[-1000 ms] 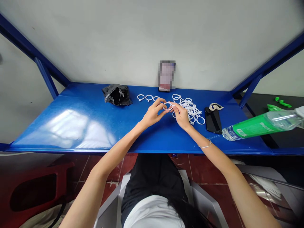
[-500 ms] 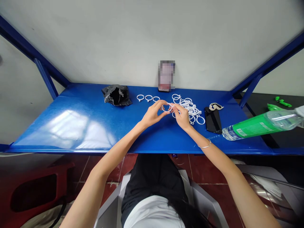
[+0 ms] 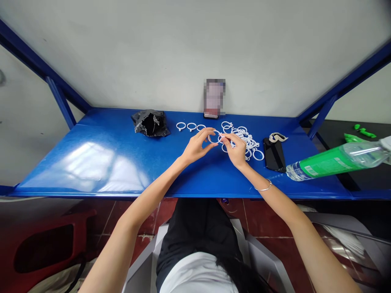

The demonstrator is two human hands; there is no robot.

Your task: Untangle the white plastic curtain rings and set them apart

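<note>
Between my two hands, above the blue table, is a white plastic curtain ring (image 3: 216, 131) with a small eyelet. My left hand (image 3: 196, 146) grips its left side with thumb and fingers curved around the rim. My right hand (image 3: 236, 149) pinches the opposite side near the eyelet, whose details are partly hidden by the fingertips. To the right, partly behind my right hand, lies a loose pile of white curtain rings (image 3: 249, 142). A row of 3 similar rings (image 3: 191, 123) lies beyond my left hand, the nearest one partly covered by my fingers.
A crumpled black plastic bag (image 3: 141, 122) lies open on the blue table (image 3: 171, 179) at left. One phone (image 3: 214, 97) leans against the wall. Right of the pile are a black phone (image 3: 274, 156), a whitish strip (image 3: 277, 136) and a green-labelled bottle (image 3: 332, 160).
The curtain ring in my hands has turned, so its round opening faces me more. My right hand has shifted slightly right; the row and pile look the same.
</note>
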